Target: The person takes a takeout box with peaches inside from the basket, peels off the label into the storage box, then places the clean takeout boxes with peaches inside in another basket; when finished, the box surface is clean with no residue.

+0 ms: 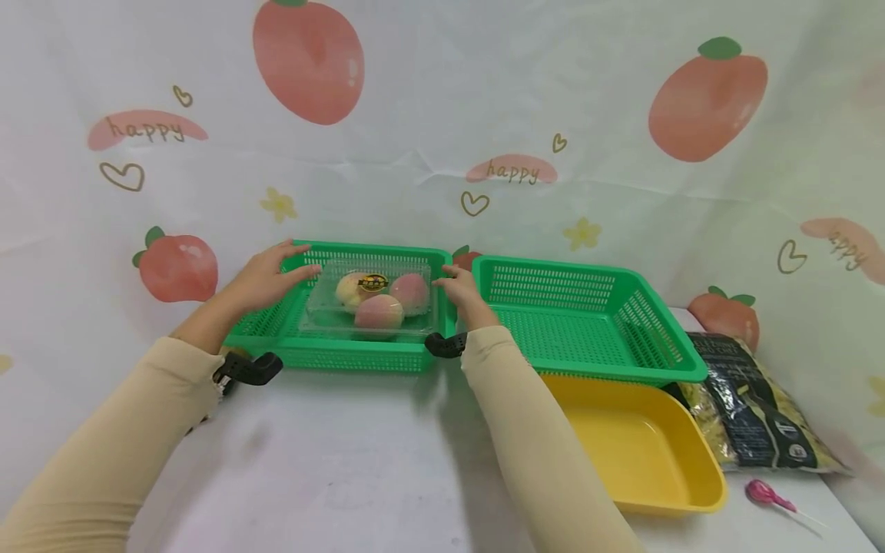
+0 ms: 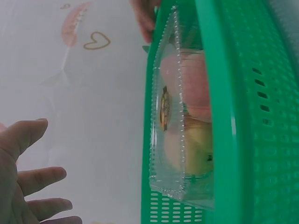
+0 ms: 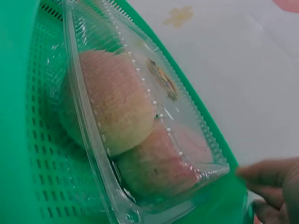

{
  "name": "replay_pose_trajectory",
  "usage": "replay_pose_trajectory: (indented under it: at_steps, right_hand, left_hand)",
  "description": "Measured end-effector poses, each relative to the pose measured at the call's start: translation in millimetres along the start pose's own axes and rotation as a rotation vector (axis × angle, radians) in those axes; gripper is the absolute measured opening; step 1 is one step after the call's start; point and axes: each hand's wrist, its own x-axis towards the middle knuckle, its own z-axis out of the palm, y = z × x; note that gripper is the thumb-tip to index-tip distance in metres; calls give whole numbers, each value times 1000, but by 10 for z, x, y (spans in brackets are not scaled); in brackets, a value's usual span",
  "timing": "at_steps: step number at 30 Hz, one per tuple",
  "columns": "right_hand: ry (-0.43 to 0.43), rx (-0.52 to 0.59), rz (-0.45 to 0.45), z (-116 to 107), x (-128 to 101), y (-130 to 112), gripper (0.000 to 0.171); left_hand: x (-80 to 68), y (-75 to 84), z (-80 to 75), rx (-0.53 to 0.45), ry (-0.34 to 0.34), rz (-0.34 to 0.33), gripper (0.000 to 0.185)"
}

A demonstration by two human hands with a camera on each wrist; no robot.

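Observation:
A clear plastic clamshell box (image 1: 325, 315) of three pink and yellow peaches (image 3: 117, 102) sits in the left green basket (image 1: 332, 357). A black and gold label (image 2: 164, 108) is stuck on its lid. My left hand (image 1: 266, 280) hovers over the basket's left side, fingers spread and holding nothing; the left wrist view shows this hand (image 2: 28, 177) apart from the box. At the basket's right end is my right hand (image 1: 462, 290), fingers extended towards the box. In the right wrist view its fingertips (image 3: 247, 172) come close to the box's corner.
A second green basket (image 1: 657, 330) stands to the right. In front of it is a yellow tray (image 1: 643, 445), partly covered by my right sleeve. Farther right lie a black and clear plastic packet (image 1: 754, 415) and a pink lollipop (image 1: 760, 491). A fruit-printed cloth (image 1: 415, 130) hangs behind.

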Motion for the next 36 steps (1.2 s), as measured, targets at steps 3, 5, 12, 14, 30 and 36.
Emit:
replay_pose_trajectory:
  at_steps: [3, 5, 12, 14, 30, 36]
  right_hand:
    - [13, -26, -39, 16, 13, 50, 54]
    - [25, -35, -54, 27, 16, 68, 57]
    - [47, -47, -78, 45, 34, 87, 61]
    - [47, -38, -79, 44, 45, 96, 61]
    - [44, -51, -98, 62, 6, 103, 59]
    - [48, -45, -91, 42, -5, 87, 58]
  left_hand:
    - [53, -8, -2, -28, -3, -5, 72]
    - [100, -21, 4, -44, -5, -10, 73]
    - [297, -93, -1, -96, -19, -34, 73]
    - [351, -125, 10, -113, -30, -46, 74]
    - [692, -342, 257, -161, -283, -193, 76]
    - [797, -361, 413, -258, -271, -250, 77]
